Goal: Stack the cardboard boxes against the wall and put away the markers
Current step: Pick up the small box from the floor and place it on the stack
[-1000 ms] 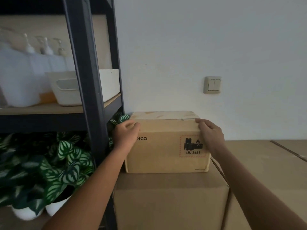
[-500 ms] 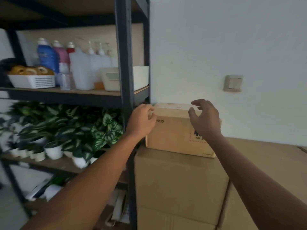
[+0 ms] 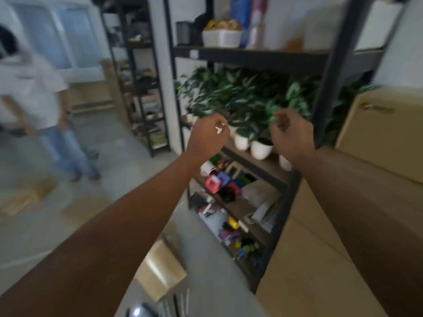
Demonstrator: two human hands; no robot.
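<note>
The small cardboard box [image 3: 384, 131] rests on top of a stack of larger cardboard boxes [image 3: 304, 266] at the right, beside the dark shelf rack. Both my hands hang in the air in front of the rack, away from the boxes. My left hand [image 3: 207, 137] has its fingers loosely curled, with nothing in it. My right hand [image 3: 290, 133] is also loosely curled and holds nothing. Another cardboard box [image 3: 160, 268] lies on the floor below my left arm. No markers can be made out in this blurred view.
The dark shelf rack [image 3: 251, 58] holds potted plants [image 3: 247, 104], bottles and mixed small items. A person in a white shirt [image 3: 34, 94] stands at the left on the grey floor. Flat cardboard pieces [image 3: 27, 197] lie on the floor near them. A second rack [image 3: 137, 76] stands behind.
Both my hands have let go of the small box and pulled back from it. My view has swung left, away from the wall toward the rack and the room.
</note>
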